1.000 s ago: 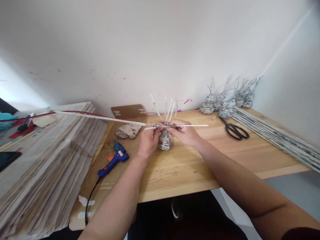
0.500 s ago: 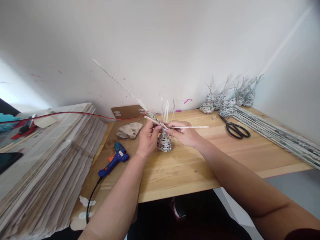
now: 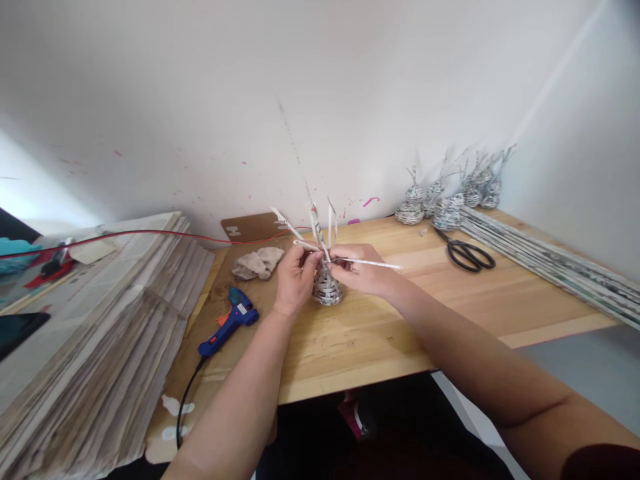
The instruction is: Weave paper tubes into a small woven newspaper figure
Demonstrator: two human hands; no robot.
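A small woven newspaper piece (image 3: 327,292) stands upright on the wooden table, wider at its base, with several paper strips rising and fanning out from its top. From the left, my left hand (image 3: 295,275) pinches the strips at its neck. My right hand (image 3: 361,268) is closed on the strips from the right, its fingers touching or nearly touching my left fingertips. One long paper strip (image 3: 315,220) points up toward the wall, its far end blurred. Another strip (image 3: 380,265) sticks out to the right past my right hand. The exact grip points are partly hidden by the fingers.
Left of my hands lie a blue glue gun (image 3: 229,323) with a black cord, a crumpled cloth (image 3: 257,263) and a tall paper stack (image 3: 115,333). Toward the right are black scissors (image 3: 470,256), several woven pieces (image 3: 410,208) and a bundle of paper tubes (image 3: 540,260).
The long strip has swung from pointing up-left to nearly upright. The right-hand strip now tilts slightly downward. Both hands remain at the neck of the woven piece, and the view has shifted slightly.
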